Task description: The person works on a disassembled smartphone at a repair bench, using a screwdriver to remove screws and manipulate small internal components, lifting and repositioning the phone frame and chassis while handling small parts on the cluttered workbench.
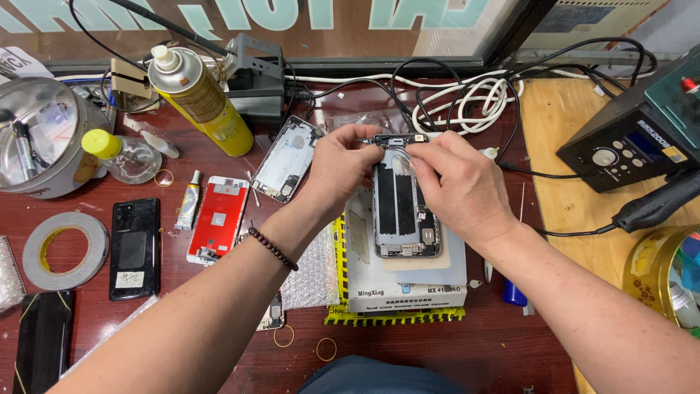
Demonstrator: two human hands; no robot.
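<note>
**Both hands meet at the far end of the opened phone**

Nearest to us, our forearms come in from the bottom corners and converge over the middle of the tabletop (pixel 510 343). Between them lies the opened phone housing (pixel 405 211), resting on a grey box (pixel 408 288) that sits on a yellow-edged mat (pixel 394 315). Its long axis runs straight away from us, near end toward our body, far end toward the window.

At that far end the two grips meet. Our left hand (pixel 337 164), with a bead bracelet (pixel 273 248) at the wrist, pinches narrowly on the top left corner of the housing, beside a small dark part (pixel 397 138) that lies across the top edge. Our right hand (pixel 456 186) comes in from the other side, its fingertips closed on a thin clear film (pixel 405 162) just below that part. The right hand covers more of the housing's upper right edge; the left touches only the corner. Both are about equally near the top edge.

To the left lie a red phone back (pixel 217 217), a black phone (pixel 134 248) and a roll of tape (pixel 64 249). Farther off stand a yellow spray can (pixel 200 98) and white cables (pixel 467 98), and at the far right a black control unit (pixel 634 138).
</note>
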